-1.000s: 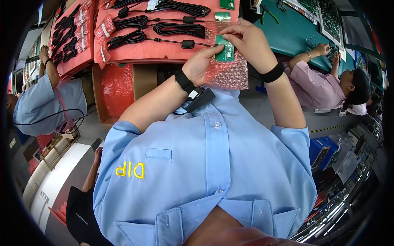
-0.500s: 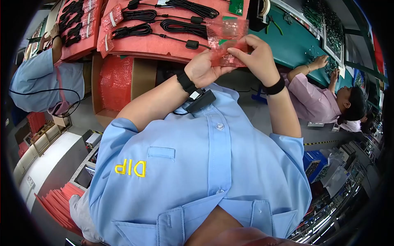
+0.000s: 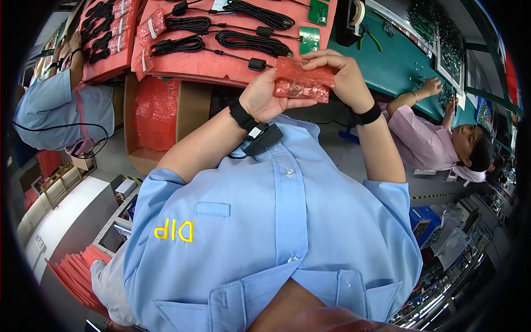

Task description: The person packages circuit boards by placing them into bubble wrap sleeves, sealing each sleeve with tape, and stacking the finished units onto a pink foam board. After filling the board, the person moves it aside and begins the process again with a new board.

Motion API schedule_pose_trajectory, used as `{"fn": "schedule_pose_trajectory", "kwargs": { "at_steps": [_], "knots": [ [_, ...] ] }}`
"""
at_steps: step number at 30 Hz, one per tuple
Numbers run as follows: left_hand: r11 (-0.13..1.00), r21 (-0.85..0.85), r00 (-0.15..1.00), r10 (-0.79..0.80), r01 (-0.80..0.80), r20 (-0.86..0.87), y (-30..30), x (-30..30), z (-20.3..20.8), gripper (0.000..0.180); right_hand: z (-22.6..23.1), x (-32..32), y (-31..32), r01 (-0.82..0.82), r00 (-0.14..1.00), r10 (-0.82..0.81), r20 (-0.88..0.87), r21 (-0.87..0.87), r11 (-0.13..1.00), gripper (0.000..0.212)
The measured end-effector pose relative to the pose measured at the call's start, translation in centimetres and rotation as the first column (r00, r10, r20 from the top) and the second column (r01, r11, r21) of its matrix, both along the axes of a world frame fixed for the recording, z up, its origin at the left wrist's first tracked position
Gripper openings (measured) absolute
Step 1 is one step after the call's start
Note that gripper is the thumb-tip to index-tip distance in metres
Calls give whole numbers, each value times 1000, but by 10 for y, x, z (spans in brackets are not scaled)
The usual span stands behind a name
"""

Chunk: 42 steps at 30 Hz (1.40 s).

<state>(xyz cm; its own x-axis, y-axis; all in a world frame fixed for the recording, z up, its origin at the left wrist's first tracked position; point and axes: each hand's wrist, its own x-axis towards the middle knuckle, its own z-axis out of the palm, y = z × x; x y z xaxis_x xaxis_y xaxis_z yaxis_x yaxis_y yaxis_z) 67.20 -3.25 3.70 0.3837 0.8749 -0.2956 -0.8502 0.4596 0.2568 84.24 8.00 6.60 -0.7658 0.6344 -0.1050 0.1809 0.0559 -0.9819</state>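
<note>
Red bubble wrap (image 3: 301, 88) is folded into a small flat packet between both hands, just off the bench's near edge. My left hand (image 3: 263, 95) grips its left end, thumb along the lower edge. At the right end, my right hand (image 3: 345, 77) has its fingers curled over the top of the wrap. What lies inside is hidden by the folds. A black cable bundle (image 3: 251, 41) runs close behind, and a thin lead with a black ferrite block (image 3: 258, 64) reaches toward the packet. Beyond my right hand lies a green circuit board (image 3: 310, 40).
More coiled black cables (image 3: 188, 23) and red wrapped packets (image 3: 150, 26) lie on the pink bench mat (image 3: 221, 69). Right of it is a green mat (image 3: 381, 61) with pliers (image 3: 370, 37) and a tape dispenser (image 3: 349, 22). Co-workers sit at left and right. A cardboard box (image 3: 133, 122) stands below.
The bubble wrap, spread out with a green board showing through, is now folded over into a compact packet. My right fingers have shifted from pinching it to curling over its top.
</note>
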Motion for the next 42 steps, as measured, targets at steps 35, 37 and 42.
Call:
{"fn": "schedule_pose_trajectory", "kwargs": {
  "at_steps": [35,37,42],
  "knots": [
    [959,-275,917,-43,-74,-397,26,-16,0,14,-211,69,156,756,636,-766,93,127,643,25],
    [963,-258,919,-29,-80,-393,29,-11,0,15,-223,77,156,652,617,-778,117,478,589,23],
    [977,-185,916,28,-110,-399,37,-6,2,20,-196,94,144,589,670,-712,208,436,681,22]
  ]
}}
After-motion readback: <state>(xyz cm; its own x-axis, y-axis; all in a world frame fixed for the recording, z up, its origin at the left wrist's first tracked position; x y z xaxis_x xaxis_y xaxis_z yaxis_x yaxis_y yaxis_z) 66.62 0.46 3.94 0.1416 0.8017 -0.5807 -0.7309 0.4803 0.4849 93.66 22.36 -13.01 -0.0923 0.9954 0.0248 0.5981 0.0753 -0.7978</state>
